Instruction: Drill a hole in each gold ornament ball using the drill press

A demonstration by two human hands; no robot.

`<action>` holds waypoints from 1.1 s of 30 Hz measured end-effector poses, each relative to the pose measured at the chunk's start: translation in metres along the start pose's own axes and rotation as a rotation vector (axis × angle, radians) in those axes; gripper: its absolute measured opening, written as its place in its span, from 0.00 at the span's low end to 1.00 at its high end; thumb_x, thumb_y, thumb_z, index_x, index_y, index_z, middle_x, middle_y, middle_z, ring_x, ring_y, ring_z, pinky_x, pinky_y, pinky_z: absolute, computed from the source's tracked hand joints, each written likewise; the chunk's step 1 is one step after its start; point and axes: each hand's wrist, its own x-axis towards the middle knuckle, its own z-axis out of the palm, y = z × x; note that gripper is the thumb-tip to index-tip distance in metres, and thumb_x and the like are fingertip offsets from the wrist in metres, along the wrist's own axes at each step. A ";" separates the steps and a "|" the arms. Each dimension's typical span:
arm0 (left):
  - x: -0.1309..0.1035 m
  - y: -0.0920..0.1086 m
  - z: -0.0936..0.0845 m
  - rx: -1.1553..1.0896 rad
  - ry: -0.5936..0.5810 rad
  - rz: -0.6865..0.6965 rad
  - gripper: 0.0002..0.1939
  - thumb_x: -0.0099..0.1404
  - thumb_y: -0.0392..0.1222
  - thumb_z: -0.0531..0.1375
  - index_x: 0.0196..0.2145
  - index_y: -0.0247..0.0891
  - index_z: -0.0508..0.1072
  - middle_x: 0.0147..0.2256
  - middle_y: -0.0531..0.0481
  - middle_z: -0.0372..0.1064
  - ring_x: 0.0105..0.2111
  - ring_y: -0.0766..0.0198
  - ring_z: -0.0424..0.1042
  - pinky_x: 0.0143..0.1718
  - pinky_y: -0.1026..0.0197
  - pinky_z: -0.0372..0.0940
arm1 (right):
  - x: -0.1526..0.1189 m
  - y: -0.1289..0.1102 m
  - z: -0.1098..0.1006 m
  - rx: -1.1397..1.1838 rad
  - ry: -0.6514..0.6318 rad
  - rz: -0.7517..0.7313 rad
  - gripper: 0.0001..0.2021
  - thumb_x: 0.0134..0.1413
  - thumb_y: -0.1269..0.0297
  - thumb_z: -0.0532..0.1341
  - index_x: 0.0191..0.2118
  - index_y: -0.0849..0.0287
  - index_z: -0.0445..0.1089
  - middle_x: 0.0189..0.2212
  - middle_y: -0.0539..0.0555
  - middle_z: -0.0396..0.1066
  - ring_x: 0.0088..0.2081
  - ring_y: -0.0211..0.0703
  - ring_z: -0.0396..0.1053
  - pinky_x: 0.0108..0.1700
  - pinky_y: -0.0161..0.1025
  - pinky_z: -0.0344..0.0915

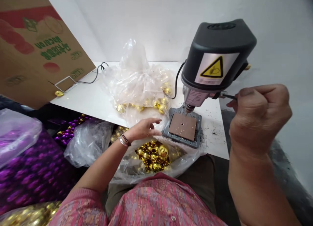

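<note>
Plastic bag (187, 161) of gold baubles (154, 156): my left hand (143, 128) is hovering, fingers (153, 132) apart, my right hand (260, 116) gripping the drill-press lever (229, 96).

From here I have the bare left hand (148, 128), fingers loosely parted, by the white bench's (84, 103) front edge, the right hand (260, 116) raised and fisted beyond its right edge.

Soft, even light lay brightest on the pale wall (146, 20); below the white tabletop (90, 98) it fell dim. Glints dotted the gold balls (156, 166); glare streaked the clear plastic bag (137, 79). Purple baubles (36, 167) blurred. Small print on the drill press (220, 40) was illegible. Wide-angle distortion stretched edges; top right corner darkened.
</note>
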 end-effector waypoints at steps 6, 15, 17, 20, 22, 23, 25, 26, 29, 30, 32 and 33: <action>0.034 -0.019 -0.040 0.351 0.304 -0.254 0.09 0.63 0.36 0.64 0.37 0.40 0.86 0.38 0.43 0.84 0.43 0.50 0.81 0.52 0.53 0.74 | -0.003 0.004 0.001 -0.039 0.036 -0.012 0.19 0.55 0.44 0.59 0.31 0.58 0.66 0.26 0.47 0.66 0.28 0.35 0.67 0.31 0.36 0.60; 0.081 -0.035 -0.032 0.665 0.421 -0.480 0.23 0.66 0.32 0.61 0.58 0.28 0.78 0.58 0.20 0.76 0.57 0.31 0.78 0.56 0.40 0.71 | -0.004 -0.002 -0.004 -0.061 -0.014 -0.055 0.19 0.56 0.44 0.59 0.32 0.58 0.63 0.25 0.47 0.66 0.27 0.34 0.66 0.34 0.37 0.60; 0.084 -0.040 -0.035 0.659 0.408 -0.516 0.24 0.64 0.33 0.64 0.58 0.28 0.78 0.57 0.20 0.77 0.55 0.31 0.79 0.54 0.41 0.71 | -0.005 -0.003 -0.004 -0.057 -0.024 -0.072 0.18 0.57 0.45 0.58 0.31 0.57 0.62 0.24 0.47 0.65 0.27 0.33 0.65 0.34 0.36 0.59; 0.080 -0.042 -0.037 0.581 0.366 -0.428 0.20 0.60 0.36 0.69 0.50 0.31 0.80 0.50 0.27 0.80 0.52 0.37 0.79 0.51 0.48 0.71 | -0.009 -0.004 -0.004 -0.062 -0.022 -0.070 0.17 0.56 0.47 0.58 0.32 0.58 0.65 0.25 0.47 0.66 0.28 0.33 0.66 0.36 0.36 0.61; 0.071 -0.039 -0.033 0.396 0.296 -0.317 0.20 0.57 0.41 0.72 0.47 0.34 0.79 0.43 0.37 0.80 0.47 0.45 0.79 0.48 0.53 0.71 | -0.011 -0.003 -0.004 -0.055 -0.011 -0.059 0.16 0.56 0.48 0.58 0.32 0.58 0.66 0.25 0.47 0.66 0.28 0.33 0.66 0.36 0.37 0.61; 0.066 -0.037 -0.030 0.252 0.250 -0.262 0.22 0.56 0.44 0.73 0.48 0.36 0.78 0.41 0.41 0.80 0.45 0.49 0.79 0.45 0.55 0.71 | -0.012 -0.002 -0.003 -0.049 -0.005 -0.063 0.16 0.57 0.49 0.58 0.33 0.59 0.66 0.25 0.47 0.66 0.28 0.32 0.66 0.36 0.37 0.61; 0.057 -0.031 -0.019 -0.100 0.134 -0.169 0.28 0.56 0.48 0.74 0.53 0.39 0.75 0.41 0.47 0.79 0.41 0.56 0.77 0.40 0.59 0.70 | -0.013 -0.001 -0.003 -0.033 0.001 -0.085 0.16 0.59 0.49 0.58 0.34 0.59 0.66 0.25 0.47 0.65 0.28 0.31 0.65 0.36 0.36 0.61; 0.054 -0.028 -0.012 -0.283 0.062 -0.126 0.30 0.57 0.49 0.73 0.55 0.40 0.74 0.41 0.48 0.78 0.40 0.59 0.77 0.38 0.61 0.69 | -0.013 -0.001 -0.002 -0.025 0.003 -0.099 0.16 0.60 0.50 0.58 0.34 0.59 0.65 0.25 0.46 0.65 0.28 0.30 0.65 0.36 0.36 0.61; 0.049 -0.019 0.009 -0.756 -0.184 -0.053 0.35 0.58 0.49 0.73 0.61 0.43 0.72 0.43 0.48 0.78 0.37 0.62 0.77 0.34 0.64 0.66 | -0.014 -0.002 -0.001 0.007 -0.001 -0.127 0.15 0.61 0.51 0.59 0.34 0.59 0.64 0.24 0.45 0.63 0.28 0.29 0.63 0.35 0.34 0.60; 0.049 -0.017 0.016 -0.878 -0.238 -0.049 0.37 0.58 0.50 0.73 0.64 0.45 0.71 0.43 0.48 0.78 0.35 0.62 0.77 0.33 0.65 0.65 | -0.014 -0.003 -0.001 0.020 -0.007 -0.129 0.15 0.60 0.51 0.59 0.33 0.59 0.64 0.24 0.45 0.63 0.27 0.29 0.62 0.34 0.33 0.59; 0.051 -0.014 0.027 -1.058 -0.266 -0.060 0.40 0.60 0.54 0.74 0.67 0.49 0.69 0.42 0.49 0.78 0.33 0.62 0.77 0.32 0.64 0.64 | -0.013 -0.005 -0.002 0.038 -0.023 -0.127 0.14 0.59 0.52 0.60 0.33 0.59 0.64 0.24 0.44 0.63 0.27 0.28 0.61 0.33 0.33 0.58; 0.051 -0.012 0.032 -1.116 -0.244 -0.070 0.41 0.61 0.58 0.74 0.68 0.50 0.68 0.42 0.49 0.77 0.32 0.62 0.76 0.32 0.64 0.64 | -0.013 -0.006 -0.002 0.045 -0.029 -0.127 0.14 0.59 0.53 0.60 0.33 0.59 0.64 0.24 0.44 0.64 0.26 0.28 0.60 0.32 0.33 0.58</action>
